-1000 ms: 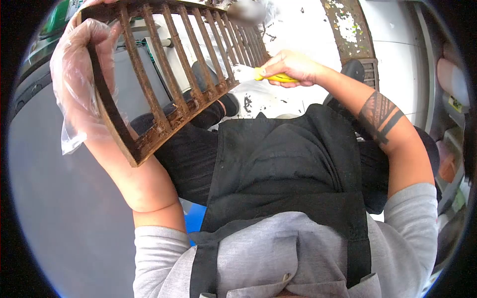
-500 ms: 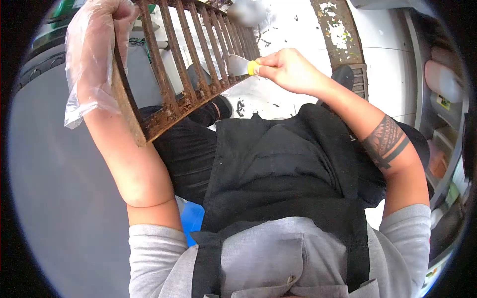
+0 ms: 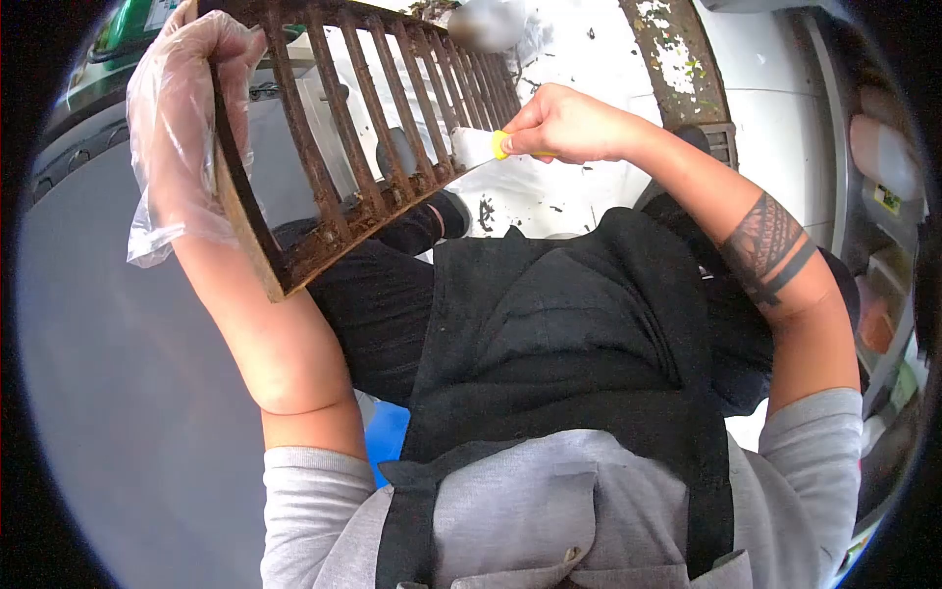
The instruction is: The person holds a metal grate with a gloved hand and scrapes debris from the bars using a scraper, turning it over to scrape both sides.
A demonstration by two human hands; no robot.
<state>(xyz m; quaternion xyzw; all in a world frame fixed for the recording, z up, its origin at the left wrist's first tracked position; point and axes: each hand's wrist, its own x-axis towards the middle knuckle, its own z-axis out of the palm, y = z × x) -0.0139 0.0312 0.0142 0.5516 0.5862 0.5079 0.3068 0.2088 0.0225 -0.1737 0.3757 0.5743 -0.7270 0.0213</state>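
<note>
A rusty, dirt-caked metal grate (image 3: 345, 228) with many parallel bars is held tilted up in front of my body. My left hand (image 3: 201, 74), in a clear plastic glove, grips its end frame at the upper left. My bare right hand (image 3: 554, 123) is closed on a scraper (image 3: 475, 148) with a yellow handle and a flat blade. The blade touches the long lower edge of the grate, near where the bars meet the frame.
Dark debris lies scattered on the white floor (image 3: 535, 201). A drain channel (image 3: 677, 64) with peeling bits runs at the upper right. A grey surface (image 3: 128, 373) fills the left side. Shelves with containers (image 3: 881, 157) stand at the right. A blue object (image 3: 388, 437) is beside my left elbow.
The grate has shifted slightly, its near corner a little lower and to the left. My right hand has moved a little left and up, with the scraper blade still at the grate's edge.
</note>
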